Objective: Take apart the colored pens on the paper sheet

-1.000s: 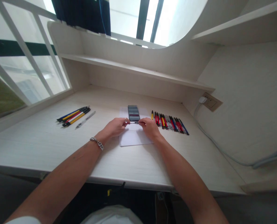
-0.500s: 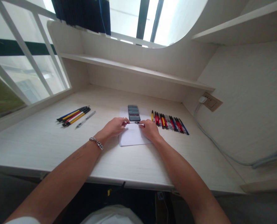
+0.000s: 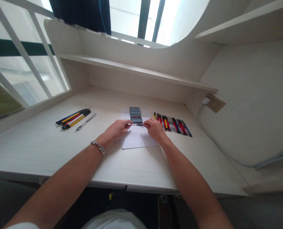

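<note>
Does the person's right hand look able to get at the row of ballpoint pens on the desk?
Probably yes: the right hand lies right beside the row of ballpoint pens, with nothing between them, though it is pinching a thin dark item with the left hand.

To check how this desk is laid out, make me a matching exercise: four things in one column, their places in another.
Things:
1. silver chain bracelet
2. phone
3. row of pens
4. white plug

Places:
A. in the wall socket
B. on the sheet of white paper
C. around the left wrist
D. on the desk, right of the paper

Pairs: 1-C, 2-B, 3-D, 4-A
</note>
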`<state>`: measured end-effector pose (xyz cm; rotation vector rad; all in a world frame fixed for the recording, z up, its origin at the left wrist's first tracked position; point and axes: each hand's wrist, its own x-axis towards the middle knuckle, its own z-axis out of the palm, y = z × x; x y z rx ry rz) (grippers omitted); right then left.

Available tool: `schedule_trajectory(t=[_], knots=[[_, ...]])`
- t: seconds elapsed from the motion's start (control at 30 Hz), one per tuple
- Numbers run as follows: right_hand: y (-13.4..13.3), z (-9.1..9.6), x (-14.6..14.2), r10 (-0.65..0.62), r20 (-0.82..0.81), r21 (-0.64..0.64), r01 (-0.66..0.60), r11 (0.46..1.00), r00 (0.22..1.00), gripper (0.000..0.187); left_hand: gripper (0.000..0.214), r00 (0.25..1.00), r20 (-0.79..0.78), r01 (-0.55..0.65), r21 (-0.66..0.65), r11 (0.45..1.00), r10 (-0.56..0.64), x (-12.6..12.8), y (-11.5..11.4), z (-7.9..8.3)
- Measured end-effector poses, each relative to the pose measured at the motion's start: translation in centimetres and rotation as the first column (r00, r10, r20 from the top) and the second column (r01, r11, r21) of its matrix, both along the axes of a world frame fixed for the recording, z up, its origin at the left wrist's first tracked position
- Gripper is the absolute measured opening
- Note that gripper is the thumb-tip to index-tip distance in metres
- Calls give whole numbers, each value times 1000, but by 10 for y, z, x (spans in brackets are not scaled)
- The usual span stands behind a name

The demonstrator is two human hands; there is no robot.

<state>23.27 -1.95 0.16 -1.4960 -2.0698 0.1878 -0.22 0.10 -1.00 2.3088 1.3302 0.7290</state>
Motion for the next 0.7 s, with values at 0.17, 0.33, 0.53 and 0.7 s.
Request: schedule_trajectory(t=[0.17,0.33,0.53,0.7], knots=[[5,-4,21,-71,-1,-86,71,994,997,17,28,995,-49,-86,36,996,88,-8,4,6],[6,-17,14,-93,86,-139,105,985,992,18,27,997,-48,-53,65,996,57,-6,2,8],[2,-9,2,-115,-52,-71,112,991,992,18,26,995,-41,-82,94,992,86,-8,2,7],[-10,-3,-22,-142,-671,-402,-197,894,727,24,26,995,-84,74,268,961,-53,2,-5,10]])
